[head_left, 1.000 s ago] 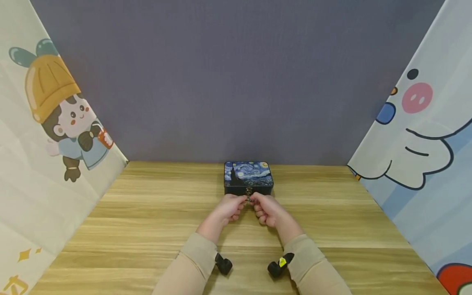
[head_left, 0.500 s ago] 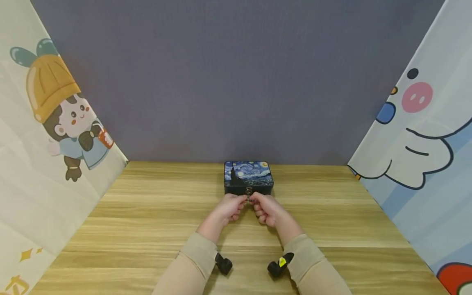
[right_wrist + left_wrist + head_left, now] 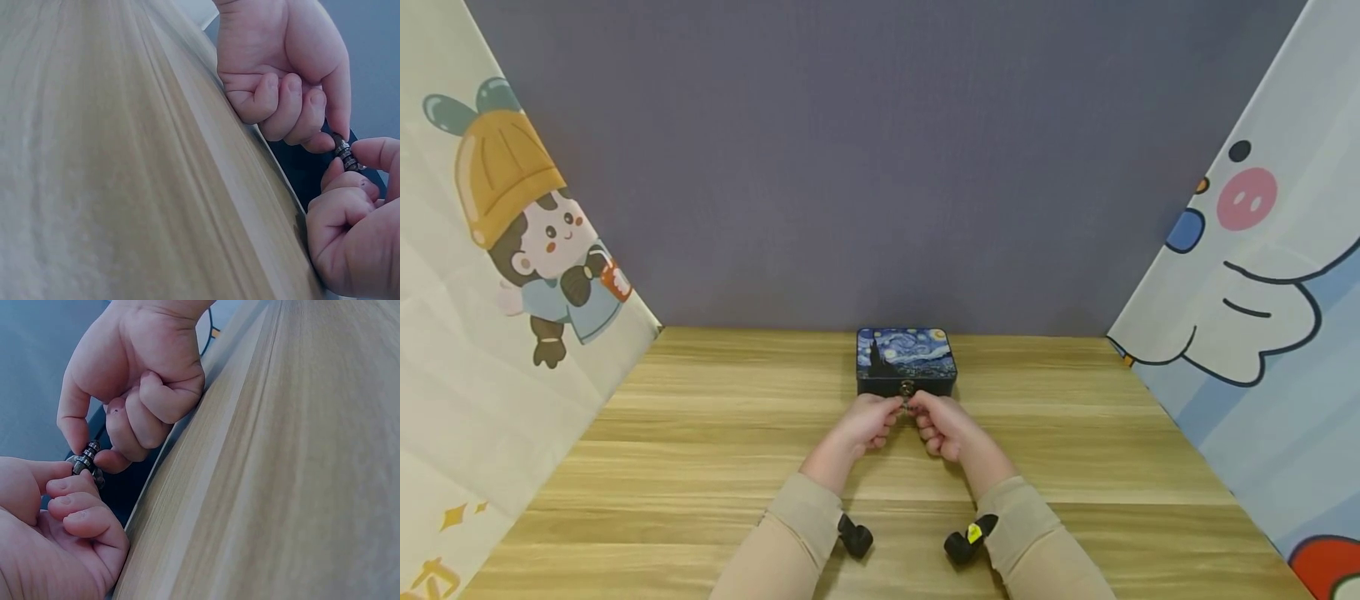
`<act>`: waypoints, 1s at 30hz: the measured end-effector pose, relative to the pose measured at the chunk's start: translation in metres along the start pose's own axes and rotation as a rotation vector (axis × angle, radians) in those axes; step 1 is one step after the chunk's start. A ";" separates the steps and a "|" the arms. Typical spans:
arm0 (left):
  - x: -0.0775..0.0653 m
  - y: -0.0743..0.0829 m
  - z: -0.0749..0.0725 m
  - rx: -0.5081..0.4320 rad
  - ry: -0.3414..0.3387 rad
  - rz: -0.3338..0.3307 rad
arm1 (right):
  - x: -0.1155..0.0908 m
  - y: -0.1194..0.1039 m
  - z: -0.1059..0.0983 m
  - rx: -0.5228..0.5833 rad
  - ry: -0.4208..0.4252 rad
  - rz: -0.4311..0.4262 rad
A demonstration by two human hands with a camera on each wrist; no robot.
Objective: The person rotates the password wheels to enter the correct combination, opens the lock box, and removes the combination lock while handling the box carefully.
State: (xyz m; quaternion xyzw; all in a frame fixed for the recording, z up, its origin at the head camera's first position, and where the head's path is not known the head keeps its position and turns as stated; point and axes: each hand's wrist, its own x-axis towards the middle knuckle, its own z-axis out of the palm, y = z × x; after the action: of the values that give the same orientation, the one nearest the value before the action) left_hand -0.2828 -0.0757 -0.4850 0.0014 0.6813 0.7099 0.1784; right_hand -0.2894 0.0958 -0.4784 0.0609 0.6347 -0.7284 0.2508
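A small dark tin box (image 3: 917, 354) with a swirling blue starry-night picture on its lid sits closed at the table's far side. A metal latch (image 3: 907, 387) is on its front face. Just before it, my left hand (image 3: 868, 421) and right hand (image 3: 946, 423) meet at a small combination padlock (image 3: 86, 457) with ridged number dials. Thumb and forefinger of each hand pinch it, one hand at either end, while the other fingers curl in. In the right wrist view the padlock's dials (image 3: 345, 152) show between the fingertips; its shackle is hidden.
The wooden table (image 3: 737, 400) ends at a grey back panel (image 3: 880, 167) right behind the box. Cartoon-printed curtains stand at the left (image 3: 445, 333) and right (image 3: 1285, 333). Black wrist cameras sit by both sleeves.
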 end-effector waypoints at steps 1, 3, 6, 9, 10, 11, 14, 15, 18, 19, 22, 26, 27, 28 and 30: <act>0.000 0.000 0.000 0.003 -0.001 0.001 | 0.000 0.000 0.000 0.000 0.001 -0.001; 0.000 0.000 0.000 0.006 -0.001 0.002 | 0.000 0.000 0.000 0.001 0.001 -0.002; 0.000 0.000 0.000 0.000 0.000 -0.003 | 0.001 0.000 0.000 0.004 0.000 -0.001; -0.001 0.000 0.000 0.002 0.003 0.000 | 0.001 0.000 0.000 0.004 -0.003 -0.003; -0.001 0.001 0.000 0.001 0.005 -0.001 | 0.001 0.000 0.000 0.004 -0.003 -0.002; -0.001 0.001 0.000 0.004 0.006 0.001 | 0.001 0.000 0.000 0.004 -0.002 -0.002; -0.002 0.002 0.000 0.005 0.008 0.005 | 0.001 0.000 0.000 0.003 -0.002 -0.003; -0.002 0.002 0.000 0.004 0.007 0.004 | 0.001 0.000 -0.001 0.002 -0.002 -0.002; -0.002 0.002 0.000 0.002 0.004 0.004 | 0.001 0.000 -0.001 -0.003 -0.005 -0.002; -0.002 0.002 0.000 0.001 0.003 0.004 | 0.001 0.000 -0.001 -0.006 -0.006 -0.002; -0.002 0.003 0.000 0.003 -0.003 0.004 | 0.001 0.000 -0.001 -0.011 -0.008 -0.001; -0.001 0.002 -0.001 0.004 -0.009 -0.005 | 0.002 0.000 -0.002 -0.019 -0.006 -0.003; -0.001 0.002 -0.001 0.005 -0.010 -0.007 | 0.002 0.000 -0.002 -0.022 -0.006 -0.002; 0.000 0.002 -0.001 0.005 -0.010 -0.009 | 0.002 0.000 -0.002 -0.024 -0.006 -0.002; 0.000 0.002 -0.001 0.003 -0.008 -0.011 | 0.002 0.000 -0.003 -0.028 -0.007 0.001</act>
State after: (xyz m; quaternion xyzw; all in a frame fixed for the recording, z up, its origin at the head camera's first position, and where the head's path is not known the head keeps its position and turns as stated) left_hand -0.2837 -0.0767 -0.4836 0.0007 0.6818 0.7078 0.1849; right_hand -0.2918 0.0978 -0.4797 0.0552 0.6438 -0.7196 0.2543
